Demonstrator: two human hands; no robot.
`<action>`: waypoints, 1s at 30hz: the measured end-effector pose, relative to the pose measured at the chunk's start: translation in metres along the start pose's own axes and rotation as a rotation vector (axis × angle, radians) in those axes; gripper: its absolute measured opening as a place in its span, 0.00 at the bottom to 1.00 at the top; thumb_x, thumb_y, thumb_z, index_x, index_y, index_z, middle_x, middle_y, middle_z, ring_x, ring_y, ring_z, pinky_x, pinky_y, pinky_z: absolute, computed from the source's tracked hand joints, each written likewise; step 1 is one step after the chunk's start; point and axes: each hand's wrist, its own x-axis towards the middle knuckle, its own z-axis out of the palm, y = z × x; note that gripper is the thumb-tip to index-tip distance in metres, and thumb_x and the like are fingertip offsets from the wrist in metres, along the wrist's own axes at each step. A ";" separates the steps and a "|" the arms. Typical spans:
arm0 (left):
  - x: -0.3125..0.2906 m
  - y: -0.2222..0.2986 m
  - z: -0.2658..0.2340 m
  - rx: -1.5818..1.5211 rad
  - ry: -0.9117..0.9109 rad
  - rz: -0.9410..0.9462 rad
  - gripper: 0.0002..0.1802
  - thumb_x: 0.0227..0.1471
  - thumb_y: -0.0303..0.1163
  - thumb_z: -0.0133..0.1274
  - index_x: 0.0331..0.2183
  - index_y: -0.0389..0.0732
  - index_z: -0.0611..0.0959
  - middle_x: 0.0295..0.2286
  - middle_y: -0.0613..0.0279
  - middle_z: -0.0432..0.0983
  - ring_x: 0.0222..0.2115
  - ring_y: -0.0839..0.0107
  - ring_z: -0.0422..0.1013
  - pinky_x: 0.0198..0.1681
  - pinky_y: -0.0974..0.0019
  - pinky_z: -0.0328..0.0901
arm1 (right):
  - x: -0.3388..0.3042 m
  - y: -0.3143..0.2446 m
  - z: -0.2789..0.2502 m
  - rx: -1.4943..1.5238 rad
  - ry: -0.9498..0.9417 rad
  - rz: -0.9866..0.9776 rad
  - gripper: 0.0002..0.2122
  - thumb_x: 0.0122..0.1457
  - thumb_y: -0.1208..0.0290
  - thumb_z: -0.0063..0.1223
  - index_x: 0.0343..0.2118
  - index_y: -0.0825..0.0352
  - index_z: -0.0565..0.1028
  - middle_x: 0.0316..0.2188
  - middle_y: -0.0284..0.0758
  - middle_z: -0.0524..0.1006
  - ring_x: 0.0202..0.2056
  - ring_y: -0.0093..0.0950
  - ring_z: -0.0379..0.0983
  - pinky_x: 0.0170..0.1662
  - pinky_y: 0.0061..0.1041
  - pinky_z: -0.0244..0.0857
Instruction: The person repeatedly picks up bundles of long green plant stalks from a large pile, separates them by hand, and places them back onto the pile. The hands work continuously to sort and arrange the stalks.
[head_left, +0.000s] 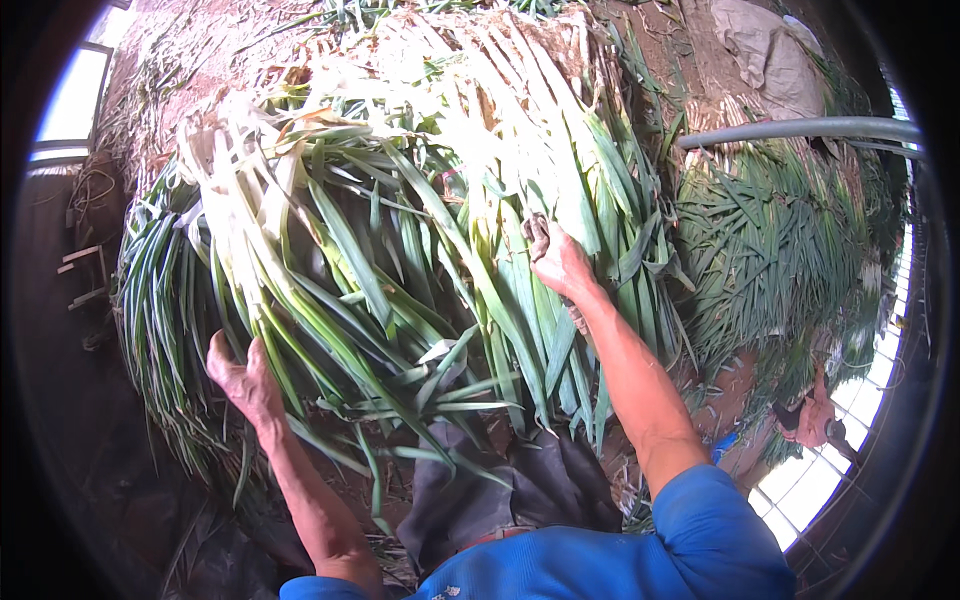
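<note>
My right hand (562,268) lies over the leaves of a large heap of long green onions (570,150), its fingers curled. Something small and brown shows at those fingers and again below the wrist; what it is I cannot make out. My left hand (245,385) is held open at the near left, thumb and fingers apart, with nothing in it. Just beyond that hand, a loose bunch of green onions (270,260) lies slantwise, white stalks at the far end and green leaves toward me. Strong sunlight washes out the middle of the heap.
Another pile of green onions (770,250) lies at the right, beneath a grey curved pipe (800,130). A pale sack (765,50) rests at the far right. Another person (815,420) is partly visible at the right edge. Dark sheeting (70,350) covers the left side.
</note>
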 end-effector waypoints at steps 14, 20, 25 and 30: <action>-0.142 0.273 0.275 -0.202 -0.863 -0.300 0.34 0.48 0.36 0.63 0.57 0.40 0.74 0.48 0.40 0.79 0.47 0.44 0.78 0.57 0.49 0.70 | -0.046 -0.001 -0.002 -0.406 0.103 0.117 0.16 0.65 0.60 0.48 0.50 0.63 0.73 0.35 0.51 0.83 0.37 0.54 0.80 0.43 0.51 0.73; -0.136 0.224 0.323 -0.601 -1.184 -0.471 0.13 0.47 0.24 0.65 0.37 0.29 0.87 0.25 0.51 0.83 0.24 0.60 0.81 0.28 0.58 0.76 | -0.026 0.010 0.006 0.692 -0.041 0.388 0.16 0.74 0.65 0.36 0.54 0.66 0.73 0.43 0.42 0.80 0.38 0.32 0.75 0.38 0.29 0.71; -0.124 0.253 0.237 -0.939 -1.212 -0.634 0.09 0.53 0.22 0.63 0.38 0.29 0.88 0.25 0.56 0.84 0.22 0.70 0.79 0.27 0.65 0.74 | -0.060 -0.007 -0.028 0.667 -0.111 0.342 0.17 0.76 0.61 0.37 0.54 0.67 0.73 0.44 0.35 0.79 0.39 0.24 0.73 0.40 0.26 0.69; -0.084 0.258 0.128 -0.824 -1.186 -0.514 0.09 0.58 0.27 0.61 0.37 0.29 0.87 0.25 0.58 0.83 0.21 0.73 0.78 0.26 0.66 0.73 | -0.119 -0.076 -0.047 -0.335 -0.216 -0.065 0.14 0.70 0.65 0.42 0.52 0.67 0.70 0.42 0.43 0.82 0.38 0.41 0.78 0.39 0.40 0.72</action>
